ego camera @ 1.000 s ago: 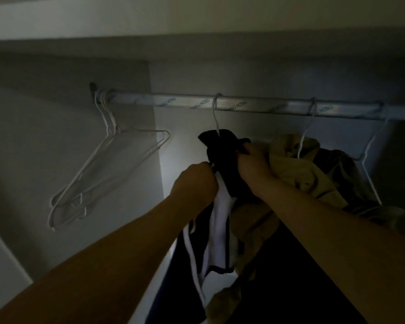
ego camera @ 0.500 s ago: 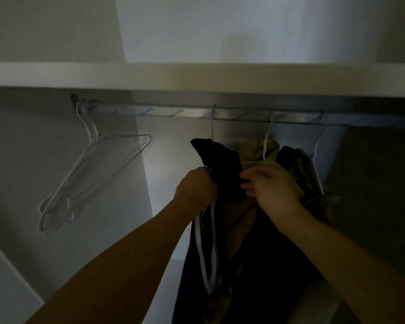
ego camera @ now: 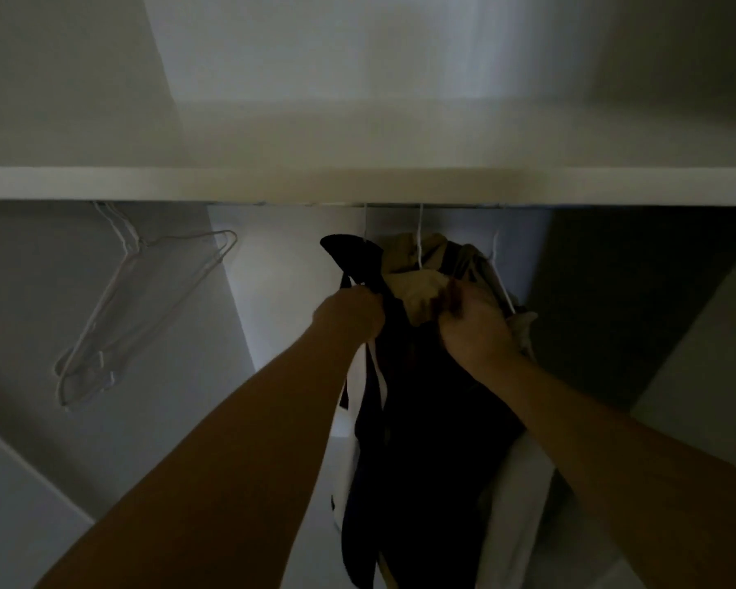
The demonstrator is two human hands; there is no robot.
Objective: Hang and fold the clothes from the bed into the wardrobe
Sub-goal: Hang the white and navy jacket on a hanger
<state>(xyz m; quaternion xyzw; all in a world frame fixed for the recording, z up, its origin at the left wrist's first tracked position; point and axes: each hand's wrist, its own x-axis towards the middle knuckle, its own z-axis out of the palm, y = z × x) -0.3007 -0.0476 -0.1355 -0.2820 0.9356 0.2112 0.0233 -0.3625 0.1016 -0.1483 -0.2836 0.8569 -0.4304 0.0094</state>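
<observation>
View tilted up, rail hidden; left hand (ego camera: 349,314) and right hand (ego camera: 476,329) gripped dark garment (ego camera: 421,418), hung, unstraightened.

White shelf (ego camera: 145,183) straight across the full width, front edge pale and flat. Above it, bare pale wall (ego camera: 358,57), brighter toward the middle, greyer at the left. Under the shelf at the left, a bunch of thin white wire hangers (ego camera: 145,299), empty, hooks up behind the shelf edge, bodies tilted down and to the left, close against the grey side wall (ego camera: 39,269). Just right of them, a lit strip of back wall (ego camera: 281,269). Far right, a dark panel (ego camera: 612,291) in deep shadow, beside a paler slanting panel (ego camera: 706,354). Bottom left, a pale slanting board (ego camera: 9,503).
</observation>
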